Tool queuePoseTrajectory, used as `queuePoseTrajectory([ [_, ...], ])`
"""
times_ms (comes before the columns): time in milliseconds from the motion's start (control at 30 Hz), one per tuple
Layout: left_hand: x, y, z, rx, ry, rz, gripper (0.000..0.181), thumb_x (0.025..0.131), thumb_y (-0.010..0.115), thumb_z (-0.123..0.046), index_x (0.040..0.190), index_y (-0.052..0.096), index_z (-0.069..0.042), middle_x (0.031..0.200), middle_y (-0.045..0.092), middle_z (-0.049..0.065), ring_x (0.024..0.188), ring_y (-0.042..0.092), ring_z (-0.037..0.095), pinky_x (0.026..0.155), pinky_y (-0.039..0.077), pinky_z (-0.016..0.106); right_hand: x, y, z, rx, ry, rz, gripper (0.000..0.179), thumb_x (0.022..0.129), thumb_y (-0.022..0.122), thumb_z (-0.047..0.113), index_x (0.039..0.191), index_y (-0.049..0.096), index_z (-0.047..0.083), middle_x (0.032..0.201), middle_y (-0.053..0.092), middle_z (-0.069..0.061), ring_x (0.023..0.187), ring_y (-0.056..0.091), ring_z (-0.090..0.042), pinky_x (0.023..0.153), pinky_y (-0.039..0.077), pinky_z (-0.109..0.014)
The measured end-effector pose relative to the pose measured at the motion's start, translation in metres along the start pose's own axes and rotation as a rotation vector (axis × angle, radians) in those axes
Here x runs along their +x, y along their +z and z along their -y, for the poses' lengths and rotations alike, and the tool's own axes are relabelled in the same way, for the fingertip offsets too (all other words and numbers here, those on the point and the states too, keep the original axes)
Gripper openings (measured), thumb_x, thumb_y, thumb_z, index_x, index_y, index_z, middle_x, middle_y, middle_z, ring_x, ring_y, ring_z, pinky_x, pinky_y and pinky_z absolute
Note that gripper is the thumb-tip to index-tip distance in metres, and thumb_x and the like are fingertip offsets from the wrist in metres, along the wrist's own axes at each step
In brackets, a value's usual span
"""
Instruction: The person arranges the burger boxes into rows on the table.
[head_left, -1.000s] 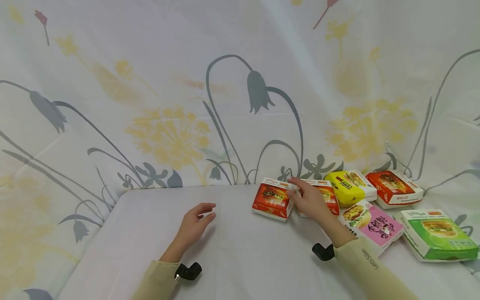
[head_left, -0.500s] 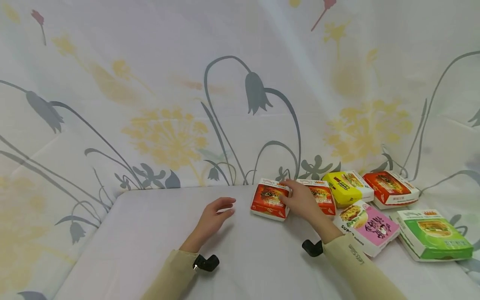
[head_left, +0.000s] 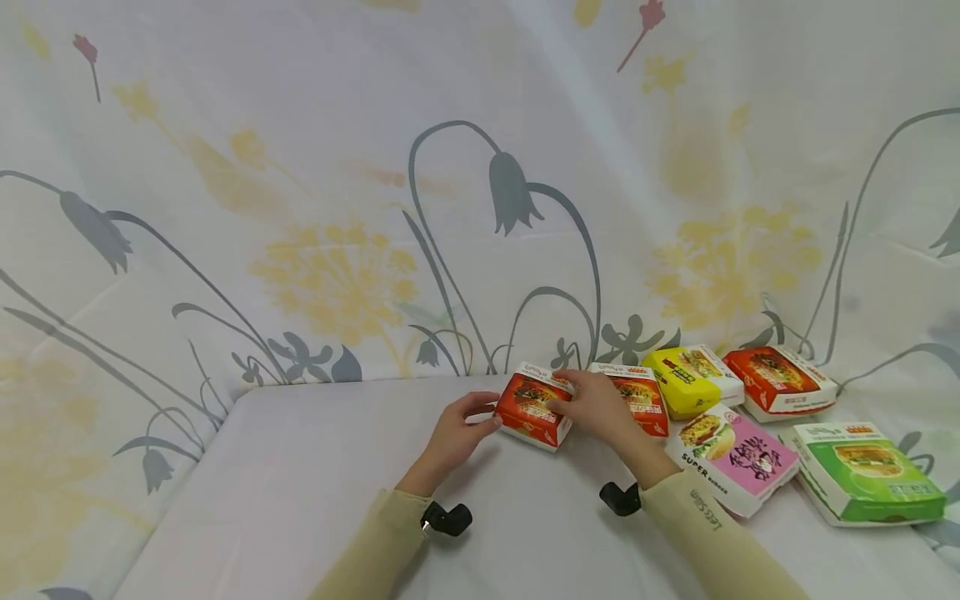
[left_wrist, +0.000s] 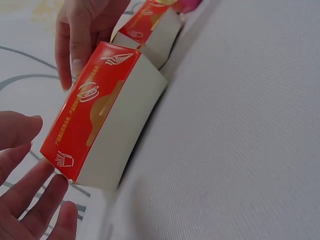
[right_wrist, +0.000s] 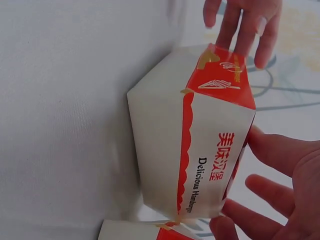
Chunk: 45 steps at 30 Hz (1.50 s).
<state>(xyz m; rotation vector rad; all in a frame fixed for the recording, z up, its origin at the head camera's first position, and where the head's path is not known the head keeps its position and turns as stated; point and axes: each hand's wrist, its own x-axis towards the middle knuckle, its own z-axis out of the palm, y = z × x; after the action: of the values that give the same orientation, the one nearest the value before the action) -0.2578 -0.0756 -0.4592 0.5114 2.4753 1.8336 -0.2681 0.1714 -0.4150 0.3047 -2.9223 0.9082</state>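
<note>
A red and white hamburger box lies near the back of the white table, between the two hands. My right hand grips its right side, thumb at the top edge and fingers by the far corner. From the other side my left hand reaches in with fingers loosely extended, fingertips right at the box's left corner. In the left wrist view the red side of the box faces the left fingers. White lettering panels of the box show in the right wrist view. A second red box sits partly behind my right hand.
To the right stand a yellow box, another red box, a pink box and a green box. A flowered curtain rises behind the table.
My left hand has moved right, up to the box. My right hand has shifted slightly left and taken hold of the box, which has turned a little and moved slightly left.
</note>
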Motion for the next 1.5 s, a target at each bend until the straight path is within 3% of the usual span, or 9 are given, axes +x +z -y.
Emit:
queuePoseTrajectory([
  [167, -0.001, -0.002, -0.001, 0.015, -0.021, -0.044, 0.035, 0.092, 0.07, -0.012, 0.126, 0.065, -0.009, 0.129, 0.062, 0.008, 0.117, 0.057, 0.03, 0.094, 0.051, 0.046, -0.001, 0.007, 0.006, 0.004, -0.027, -0.017, 0.051, 0.086, 0.077, 0.028, 0.13, 0.065, 0.005, 0.127, 0.065, -0.017, 0.121, 0.055, -0.039, 0.1, 0.042, -0.057],
  [333, -0.003, -0.006, 0.0, 0.036, 0.001, -0.1, 0.035, 0.09, 0.073, -0.015, 0.124, 0.066, -0.008, 0.125, 0.062, 0.008, 0.112, 0.057, 0.029, 0.091, 0.051, 0.044, -0.005, 0.015, 0.013, 0.048, -0.068, -0.02, 0.046, 0.088, 0.077, 0.027, 0.127, 0.067, 0.005, 0.126, 0.066, -0.015, 0.117, 0.058, -0.035, 0.099, 0.045, -0.054],
  [600, -0.004, -0.009, 0.003, 0.083, -0.07, -0.187, 0.037, 0.089, 0.075, -0.023, 0.123, 0.066, -0.011, 0.125, 0.059, 0.006, 0.113, 0.055, 0.026, 0.094, 0.048, 0.041, -0.014, 0.029, 0.013, 0.178, -0.093, -0.045, 0.037, 0.09, 0.074, 0.018, 0.125, 0.068, 0.007, 0.126, 0.066, -0.014, 0.111, 0.06, -0.032, 0.094, 0.049, -0.052],
  [800, -0.005, -0.012, 0.002, 0.134, -0.096, -0.238, 0.042, 0.087, 0.078, -0.026, 0.125, 0.066, -0.012, 0.119, 0.059, 0.006, 0.111, 0.055, 0.026, 0.09, 0.048, 0.042, -0.013, 0.038, 0.01, 0.248, -0.136, -0.075, 0.031, 0.092, 0.071, 0.011, 0.122, 0.069, 0.006, 0.128, 0.064, -0.014, 0.122, 0.056, -0.035, 0.099, 0.045, -0.054],
  [1100, -0.013, -0.025, 0.008, 0.126, -0.132, -0.247, 0.043, 0.086, 0.078, -0.028, 0.126, 0.069, -0.014, 0.121, 0.06, 0.006, 0.112, 0.055, 0.027, 0.089, 0.048, 0.041, -0.014, 0.051, 0.014, 0.384, -0.126, -0.063, 0.03, 0.094, 0.068, 0.009, 0.125, 0.067, 0.007, 0.131, 0.062, -0.014, 0.127, 0.054, -0.034, 0.098, 0.048, -0.05],
  [1500, -0.02, -0.054, 0.016, 0.109, -0.194, -0.264, 0.039, 0.09, 0.074, -0.025, 0.128, 0.069, -0.015, 0.129, 0.062, 0.007, 0.12, 0.052, 0.029, 0.098, 0.046, 0.048, -0.016, 0.062, 0.029, 0.409, -0.085, -0.02, 0.032, 0.095, 0.067, 0.011, 0.128, 0.068, 0.011, 0.132, 0.063, -0.008, 0.127, 0.055, -0.028, 0.097, 0.05, -0.044],
])
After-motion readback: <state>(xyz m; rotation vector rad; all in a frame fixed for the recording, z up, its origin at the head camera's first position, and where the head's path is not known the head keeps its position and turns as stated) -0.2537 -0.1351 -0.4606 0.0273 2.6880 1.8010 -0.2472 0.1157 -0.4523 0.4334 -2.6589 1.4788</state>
